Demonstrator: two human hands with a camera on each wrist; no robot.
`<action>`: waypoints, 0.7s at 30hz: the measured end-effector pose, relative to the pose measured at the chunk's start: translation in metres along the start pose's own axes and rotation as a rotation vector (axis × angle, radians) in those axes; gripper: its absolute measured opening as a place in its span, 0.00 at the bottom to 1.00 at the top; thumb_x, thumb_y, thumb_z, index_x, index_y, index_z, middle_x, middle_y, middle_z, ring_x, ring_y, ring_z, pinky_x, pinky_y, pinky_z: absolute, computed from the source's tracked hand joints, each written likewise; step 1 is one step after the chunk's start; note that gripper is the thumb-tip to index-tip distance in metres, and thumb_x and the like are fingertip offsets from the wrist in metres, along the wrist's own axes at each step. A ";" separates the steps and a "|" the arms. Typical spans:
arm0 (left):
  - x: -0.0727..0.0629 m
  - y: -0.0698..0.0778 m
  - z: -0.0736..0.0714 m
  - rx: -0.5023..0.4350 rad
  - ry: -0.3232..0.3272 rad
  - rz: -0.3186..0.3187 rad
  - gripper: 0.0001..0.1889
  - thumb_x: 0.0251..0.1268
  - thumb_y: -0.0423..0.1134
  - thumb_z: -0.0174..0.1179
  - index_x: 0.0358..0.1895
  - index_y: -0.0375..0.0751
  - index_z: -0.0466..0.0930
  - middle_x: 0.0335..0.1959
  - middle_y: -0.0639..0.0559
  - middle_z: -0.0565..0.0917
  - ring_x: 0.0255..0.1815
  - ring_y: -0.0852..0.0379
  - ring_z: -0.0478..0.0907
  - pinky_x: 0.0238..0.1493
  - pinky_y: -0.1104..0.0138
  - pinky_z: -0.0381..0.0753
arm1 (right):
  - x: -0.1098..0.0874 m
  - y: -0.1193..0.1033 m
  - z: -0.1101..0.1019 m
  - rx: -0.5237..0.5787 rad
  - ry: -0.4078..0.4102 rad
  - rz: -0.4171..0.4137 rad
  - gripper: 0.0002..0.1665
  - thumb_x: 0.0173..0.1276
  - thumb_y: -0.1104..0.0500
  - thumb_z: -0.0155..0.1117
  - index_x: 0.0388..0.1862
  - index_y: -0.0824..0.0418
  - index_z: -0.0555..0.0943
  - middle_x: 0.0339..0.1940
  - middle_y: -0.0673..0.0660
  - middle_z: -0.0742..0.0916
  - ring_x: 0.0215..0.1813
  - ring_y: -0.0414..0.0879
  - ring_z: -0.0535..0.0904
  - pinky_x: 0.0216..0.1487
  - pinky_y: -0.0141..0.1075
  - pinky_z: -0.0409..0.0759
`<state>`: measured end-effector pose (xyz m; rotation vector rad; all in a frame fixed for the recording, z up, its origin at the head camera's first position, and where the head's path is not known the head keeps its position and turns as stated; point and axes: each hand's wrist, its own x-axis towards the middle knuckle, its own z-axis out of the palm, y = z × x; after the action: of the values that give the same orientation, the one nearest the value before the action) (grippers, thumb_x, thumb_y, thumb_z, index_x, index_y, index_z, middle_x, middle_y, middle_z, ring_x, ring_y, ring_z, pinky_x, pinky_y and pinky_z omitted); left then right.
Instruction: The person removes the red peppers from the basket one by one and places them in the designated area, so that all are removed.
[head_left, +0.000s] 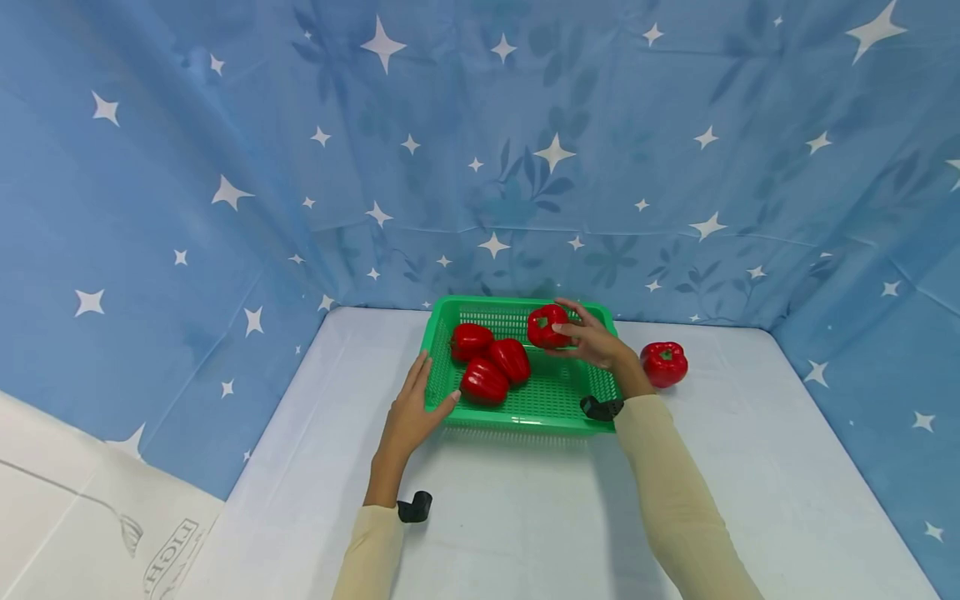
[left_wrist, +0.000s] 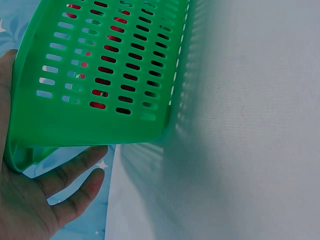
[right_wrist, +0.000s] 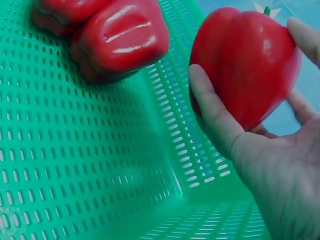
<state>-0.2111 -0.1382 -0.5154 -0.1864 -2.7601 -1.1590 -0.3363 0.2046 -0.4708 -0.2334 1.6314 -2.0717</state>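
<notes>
My right hand (head_left: 596, 340) grips a red bell pepper (head_left: 547, 326) above the right back part of a green plastic basket (head_left: 517, 423). In the right wrist view, thumb and fingers wrap the sides of that pepper (right_wrist: 245, 65), its green stem pointing up. Several red bell peppers (head_left: 483, 381) lie together in the basket's left half. My left hand (head_left: 408, 415) is at the basket's left front corner with fingers extended. From the left wrist, the slotted basket wall (left_wrist: 90, 120) shows with the left hand (left_wrist: 30, 200) spread beside its rim.
Another red bell pepper (head_left: 664, 364) stands on the white table (head_left: 510, 517), right of the basket and close to the right forearm. A blue star-patterned curtain (head_left: 465, 192) hangs behind the table and along both sides. Black camera mounts (head_left: 415, 507) sit at the wrists.
</notes>
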 end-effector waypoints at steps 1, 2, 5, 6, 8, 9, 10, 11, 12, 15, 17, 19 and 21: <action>0.000 0.000 0.000 0.001 -0.001 -0.001 0.46 0.63 0.68 0.55 0.78 0.46 0.52 0.80 0.62 0.48 0.76 0.43 0.59 0.65 0.39 0.69 | -0.001 -0.001 0.000 0.001 -0.011 -0.012 0.38 0.75 0.65 0.51 0.78 0.48 0.52 0.75 0.60 0.59 0.68 0.60 0.65 0.66 0.65 0.65; 0.000 0.000 0.000 0.003 -0.002 -0.006 0.47 0.63 0.68 0.54 0.78 0.47 0.52 0.80 0.62 0.47 0.76 0.43 0.59 0.65 0.39 0.69 | -0.002 -0.001 -0.001 0.009 -0.019 -0.023 0.37 0.75 0.65 0.52 0.78 0.46 0.53 0.75 0.59 0.59 0.68 0.59 0.65 0.66 0.64 0.66; 0.000 0.000 -0.001 0.001 -0.004 -0.006 0.47 0.62 0.69 0.55 0.78 0.46 0.52 0.80 0.63 0.47 0.76 0.43 0.59 0.65 0.39 0.68 | -0.002 -0.001 -0.002 0.009 -0.035 -0.046 0.35 0.75 0.65 0.52 0.77 0.46 0.57 0.74 0.57 0.62 0.67 0.58 0.67 0.66 0.64 0.66; 0.000 0.000 -0.001 0.000 -0.003 -0.004 0.47 0.62 0.68 0.55 0.78 0.46 0.52 0.80 0.63 0.47 0.76 0.43 0.59 0.65 0.39 0.68 | -0.002 -0.001 -0.003 0.012 -0.040 -0.054 0.35 0.76 0.65 0.51 0.77 0.47 0.57 0.73 0.57 0.62 0.67 0.57 0.67 0.67 0.65 0.64; 0.000 0.000 -0.001 -0.004 0.002 0.000 0.47 0.62 0.68 0.55 0.78 0.46 0.53 0.80 0.63 0.48 0.76 0.43 0.59 0.65 0.39 0.68 | -0.002 -0.001 -0.005 0.033 -0.040 -0.068 0.35 0.76 0.66 0.50 0.78 0.50 0.55 0.71 0.56 0.65 0.67 0.57 0.68 0.68 0.66 0.59; 0.001 0.000 -0.001 -0.007 0.005 0.002 0.47 0.62 0.68 0.55 0.78 0.46 0.53 0.80 0.63 0.48 0.76 0.43 0.60 0.65 0.39 0.68 | -0.001 0.000 -0.006 0.043 -0.038 -0.075 0.35 0.76 0.66 0.50 0.78 0.51 0.55 0.70 0.55 0.65 0.67 0.56 0.68 0.68 0.66 0.59; 0.001 0.000 -0.001 -0.009 0.007 0.006 0.47 0.62 0.68 0.55 0.78 0.45 0.53 0.80 0.62 0.48 0.76 0.43 0.60 0.65 0.39 0.68 | -0.001 0.000 -0.007 0.054 -0.039 -0.083 0.35 0.76 0.67 0.49 0.78 0.53 0.54 0.69 0.55 0.66 0.67 0.56 0.67 0.68 0.66 0.58; 0.001 0.000 -0.001 -0.008 0.009 0.007 0.47 0.63 0.68 0.55 0.78 0.45 0.53 0.80 0.63 0.48 0.76 0.43 0.60 0.65 0.39 0.68 | -0.001 0.000 -0.007 0.064 -0.036 -0.089 0.36 0.76 0.68 0.48 0.78 0.54 0.53 0.68 0.55 0.66 0.67 0.57 0.67 0.68 0.65 0.59; 0.001 0.000 0.000 -0.008 0.011 0.009 0.47 0.63 0.68 0.55 0.78 0.45 0.54 0.80 0.62 0.48 0.76 0.43 0.60 0.65 0.39 0.69 | -0.001 0.000 -0.007 0.068 -0.034 -0.094 0.35 0.76 0.69 0.47 0.78 0.54 0.53 0.68 0.55 0.66 0.67 0.56 0.67 0.67 0.64 0.61; 0.001 -0.001 0.000 -0.010 0.015 0.010 0.46 0.63 0.68 0.55 0.78 0.45 0.54 0.80 0.63 0.48 0.76 0.44 0.60 0.65 0.39 0.69 | -0.002 0.000 -0.007 0.086 -0.030 -0.110 0.33 0.75 0.70 0.46 0.76 0.53 0.55 0.68 0.54 0.65 0.66 0.56 0.67 0.66 0.62 0.66; 0.000 -0.002 0.001 -0.012 0.016 0.010 0.46 0.63 0.68 0.55 0.77 0.45 0.54 0.80 0.63 0.49 0.76 0.44 0.60 0.65 0.39 0.69 | -0.003 0.000 -0.007 0.100 -0.028 -0.116 0.31 0.75 0.70 0.46 0.74 0.52 0.58 0.68 0.54 0.66 0.65 0.56 0.69 0.66 0.61 0.67; 0.000 -0.002 0.001 -0.014 0.017 0.015 0.47 0.62 0.68 0.55 0.77 0.45 0.54 0.80 0.62 0.49 0.76 0.44 0.60 0.65 0.39 0.69 | -0.004 0.000 -0.007 0.115 -0.023 -0.118 0.29 0.75 0.69 0.46 0.71 0.50 0.61 0.68 0.54 0.66 0.64 0.55 0.71 0.66 0.61 0.67; 0.000 -0.003 0.001 -0.012 0.015 0.016 0.47 0.62 0.69 0.54 0.77 0.45 0.54 0.80 0.62 0.49 0.76 0.44 0.60 0.64 0.39 0.69 | -0.005 0.000 -0.007 0.120 -0.015 -0.119 0.27 0.75 0.69 0.47 0.68 0.49 0.62 0.68 0.54 0.67 0.62 0.54 0.73 0.66 0.61 0.67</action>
<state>-0.2111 -0.1392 -0.5180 -0.1995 -2.7348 -1.1680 -0.3352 0.2126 -0.4717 -0.3110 1.5104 -2.2426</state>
